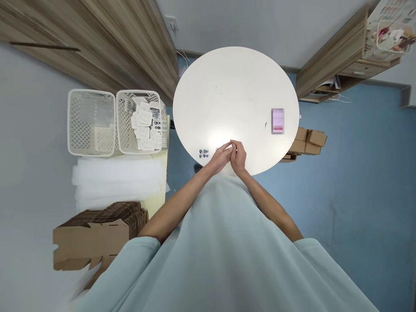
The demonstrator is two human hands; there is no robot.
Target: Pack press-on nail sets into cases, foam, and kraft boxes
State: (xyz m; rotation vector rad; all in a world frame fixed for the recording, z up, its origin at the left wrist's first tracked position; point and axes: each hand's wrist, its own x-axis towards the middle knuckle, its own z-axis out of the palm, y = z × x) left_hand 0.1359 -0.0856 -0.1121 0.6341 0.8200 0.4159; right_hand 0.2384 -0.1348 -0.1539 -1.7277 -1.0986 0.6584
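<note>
My left hand (221, 158) and my right hand (238, 157) meet over the near edge of a round white table (234, 78). Their fingers are bent and pressed together at the tips. Whatever lies between the fingertips is hidden or too small to name. Left of my left hand, several small dark glossy pieces, shaped like false nails (203, 154), lie in two short rows on the tabletop.
A phone-like device (277, 121) with a pinkish screen and a tiny dark item (265, 125) lie at the table's right. Leftward stand two white baskets (92, 154), one with white cards (143, 117), beside white wrap (117, 177) and flattened cardboard boxes (94, 238). Cartons (305, 141) sit on the floor.
</note>
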